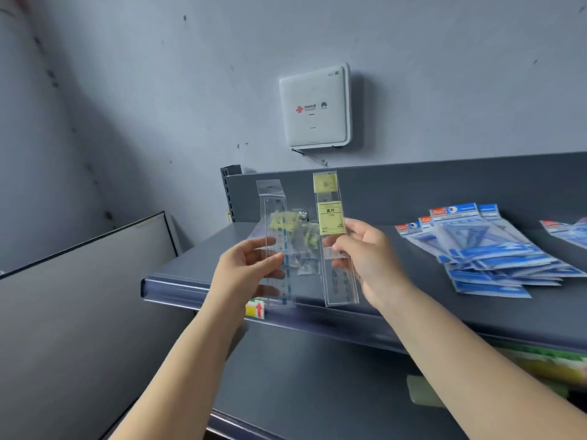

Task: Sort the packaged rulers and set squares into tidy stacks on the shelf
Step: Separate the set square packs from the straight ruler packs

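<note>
While you hold one packaged ruler in each hand above the grey shelf (413, 198), bring them together before you put anything down. Your left hand (244, 265) pinches the clear ruler pack (277, 249) at its middle, thumb in front and fingers behind; your right hand (365, 252) grips the yellow-label ruler pack (333, 242) in the same way. Both packs stand nearly upright, close together but apart. I think the best way is to turn the labels to the same side, match the hanging ends, and lay them as one stack, because the smooth plastic may slide easily.

Behind the clear pack, on the shelf, lie more small clear packets (306, 249); I cannot tell what they contain. To the right of the yellow-label pack, well apart, the blue set-square packs (495, 252) lie fanned and untidy, so they need squaring later. More blue packs (568, 231) show at the right edge.

A yellow price tag (255, 309) sits on the shelf's front rail. Above the shelf, a white router box (314, 106) hangs on the grey wall.
</note>
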`<state>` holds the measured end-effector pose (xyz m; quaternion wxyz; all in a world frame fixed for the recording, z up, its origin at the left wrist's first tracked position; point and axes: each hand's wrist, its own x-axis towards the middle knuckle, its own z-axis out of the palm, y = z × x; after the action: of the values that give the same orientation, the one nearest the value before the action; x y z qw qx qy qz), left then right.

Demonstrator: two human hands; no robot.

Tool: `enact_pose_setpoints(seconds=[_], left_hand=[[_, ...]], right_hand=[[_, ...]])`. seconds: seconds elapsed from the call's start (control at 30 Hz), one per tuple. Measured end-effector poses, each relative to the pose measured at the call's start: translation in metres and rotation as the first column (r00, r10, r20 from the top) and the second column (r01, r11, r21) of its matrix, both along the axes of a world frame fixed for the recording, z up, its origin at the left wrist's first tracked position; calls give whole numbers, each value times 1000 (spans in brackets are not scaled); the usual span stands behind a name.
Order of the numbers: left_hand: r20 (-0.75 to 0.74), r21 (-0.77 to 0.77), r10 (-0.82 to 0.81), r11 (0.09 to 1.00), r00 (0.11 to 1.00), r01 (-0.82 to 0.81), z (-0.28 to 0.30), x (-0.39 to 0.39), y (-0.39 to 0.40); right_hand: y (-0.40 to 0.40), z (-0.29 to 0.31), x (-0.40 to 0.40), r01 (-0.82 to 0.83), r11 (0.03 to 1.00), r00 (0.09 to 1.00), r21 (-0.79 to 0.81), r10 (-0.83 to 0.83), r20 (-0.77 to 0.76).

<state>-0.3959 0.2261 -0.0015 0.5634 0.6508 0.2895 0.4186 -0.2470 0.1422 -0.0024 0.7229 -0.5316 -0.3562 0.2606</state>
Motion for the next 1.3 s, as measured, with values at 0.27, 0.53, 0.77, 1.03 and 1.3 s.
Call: enact_pose_setpoints(seconds=[0.27, 0.53, 0.77, 1.03, 1.3], left_hand=[[-44, 27, 1, 1000, 999, 1, 2, -11, 71], [-54, 75, -11, 997, 998, 15, 14, 21, 134], [-140, 118, -32, 992, 990, 49, 21, 63, 174], [-291, 184, -2, 981, 957, 58, 3, 72, 205], [-371, 490, 164, 871, 914, 43, -3, 64, 207]], right_hand=[[58, 2, -8, 41, 998, 998, -45, -38, 57], [112, 23, 14, 15, 999, 983, -35, -8, 186], [160, 28, 31, 162, 983, 961, -87, -137, 240], [168, 24, 37, 242, 970, 948, -37, -228, 223], [175, 24, 31, 441, 819, 737, -367, -96, 669]])
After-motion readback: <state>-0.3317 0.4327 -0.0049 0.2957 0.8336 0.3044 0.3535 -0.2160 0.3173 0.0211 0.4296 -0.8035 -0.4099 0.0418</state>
